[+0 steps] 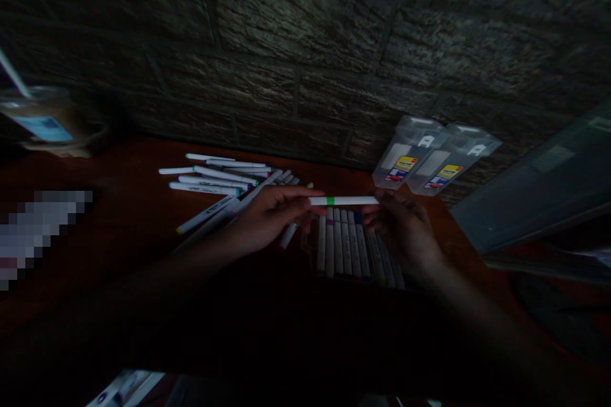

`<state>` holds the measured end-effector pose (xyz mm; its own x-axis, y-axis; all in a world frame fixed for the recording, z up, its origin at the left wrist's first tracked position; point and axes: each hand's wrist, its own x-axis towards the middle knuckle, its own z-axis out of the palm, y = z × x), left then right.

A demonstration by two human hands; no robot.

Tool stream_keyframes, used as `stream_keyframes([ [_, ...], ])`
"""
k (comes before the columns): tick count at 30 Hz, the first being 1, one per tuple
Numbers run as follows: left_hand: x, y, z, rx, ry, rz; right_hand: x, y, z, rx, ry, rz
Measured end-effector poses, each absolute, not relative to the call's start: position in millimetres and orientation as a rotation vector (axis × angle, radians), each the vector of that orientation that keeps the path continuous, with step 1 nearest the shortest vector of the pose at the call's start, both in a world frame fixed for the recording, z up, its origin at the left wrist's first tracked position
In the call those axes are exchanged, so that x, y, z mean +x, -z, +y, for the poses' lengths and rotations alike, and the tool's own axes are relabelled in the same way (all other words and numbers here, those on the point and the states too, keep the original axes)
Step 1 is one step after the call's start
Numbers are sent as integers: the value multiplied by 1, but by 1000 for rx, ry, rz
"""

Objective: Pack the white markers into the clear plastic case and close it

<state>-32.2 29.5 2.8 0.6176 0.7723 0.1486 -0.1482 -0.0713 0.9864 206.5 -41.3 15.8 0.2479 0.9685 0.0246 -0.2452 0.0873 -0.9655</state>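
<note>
One camera, worn on the person's head, is giving the only view. It is facing forward and tilting downward, looking over the forearms, which are filling the lower corners. The left grip and right grip are appearing near the lens, just below mid-height, the right one well right of centre. Beyond them the camera is facing a rough block wall, which is taking up most of the upper half, while the surface is spreading below. The framing is sitting slightly askew, the surface's back edge sloping down rightward. The wide view is reaching a drink cup at far left and a translucent panel at far right.
</note>
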Motion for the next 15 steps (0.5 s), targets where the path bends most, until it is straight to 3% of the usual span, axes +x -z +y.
stream_keyframes([
  [6, -33, -3, 31, 1514, -858, 637, 202, -14, -44, -1085, -1025, -1026],
  [15, -32, -1, 28, 1598, -868, 625, 198, -9, -50, -1284, -637, -1366],
])
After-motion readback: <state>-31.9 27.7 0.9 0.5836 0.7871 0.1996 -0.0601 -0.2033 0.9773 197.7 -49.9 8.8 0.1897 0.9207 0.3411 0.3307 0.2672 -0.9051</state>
